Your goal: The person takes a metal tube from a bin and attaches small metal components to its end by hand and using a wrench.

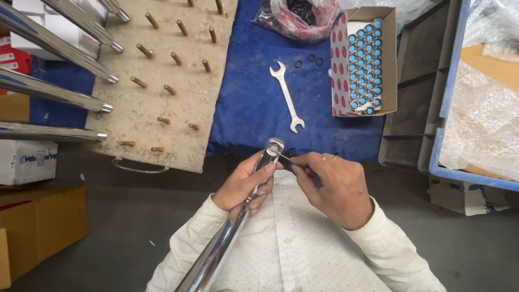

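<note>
Blue cloth (254,108) covers the table beyond the hands, a spanner (286,96) lying on it; the left hand (244,181) is clenched around a chrome tube (238,216), open end up. Right hand (332,184) pinches a thin tool (289,162) at the tube's mouth.

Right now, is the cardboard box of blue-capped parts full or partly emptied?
Partly emptied: the cardboard box has blue-capped parts in rows, with a bare white strip along its top left.

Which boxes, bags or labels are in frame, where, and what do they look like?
Open carton: top right on the blue mat, white sides with red ovals, rows of blue-capped parts.
Clear plastic bag: top centre, red-tinted, black rings inside.
White boxes: top left behind the chrome tubes, red-marked labels.
White box: left edge, blue print.
Brown cartons: lower left, plain.
White box: right, under the blue crate, blue print.
</note>
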